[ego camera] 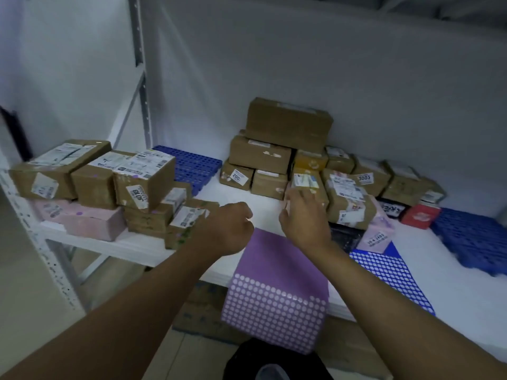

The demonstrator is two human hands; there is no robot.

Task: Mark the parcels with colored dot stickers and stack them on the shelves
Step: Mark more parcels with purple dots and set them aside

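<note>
The right hand (303,215) is spread with relaxed fingers against a small parcel (307,185) at the frame centre, while the left hand (227,229) is curled into a fist, nothing seen in it. The purple sticker sheet (274,292) is laid over the shelf (452,283) edge, lower centre.

Blue grids and a grey backdrop
A blue plastic grid (192,165) lies flat at the back left, and another blue grid (472,239) lies at the far right. A grey wall (329,64) rises behind, with a perforated metal post (141,78) at its left.
</note>
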